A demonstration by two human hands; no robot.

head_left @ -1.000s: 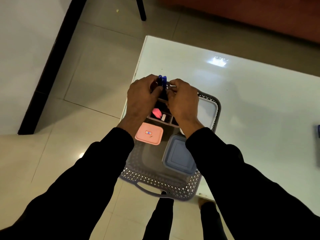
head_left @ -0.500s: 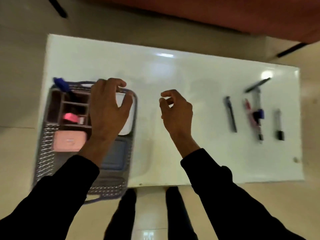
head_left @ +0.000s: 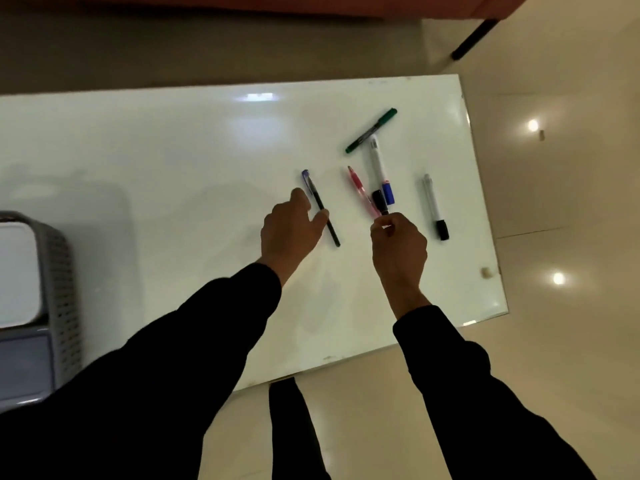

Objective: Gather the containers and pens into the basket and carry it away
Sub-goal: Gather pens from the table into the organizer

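Several pens lie on the right half of the white table (head_left: 173,161). My left hand (head_left: 291,226) is spread over a black pen with a blue cap (head_left: 313,192), thumb and forefinger on either side of it and touching it. My right hand (head_left: 398,247) has its fingertips pinched together at the near ends of a red pen (head_left: 360,188) and a black-capped piece (head_left: 379,200); whether they grip either one is unclear. A white marker with a blue cap (head_left: 379,168) lies beside these. The grey basket (head_left: 64,271) stands at the far left, holding a white container (head_left: 14,271) and a blue-grey container (head_left: 20,365).
A green marker (head_left: 370,130) lies farther back, and a white marker with a black cap (head_left: 434,206) sits right of my right hand. A small pale lump (head_left: 486,271) rests near the table's right edge. Tiled floor surrounds the table, and an orange sofa (head_left: 311,5) runs along the back.
The view swung right, away from the basket. Both hands left the basket and reached across the table to the loose pens; the left now touches the blue-capped pen.
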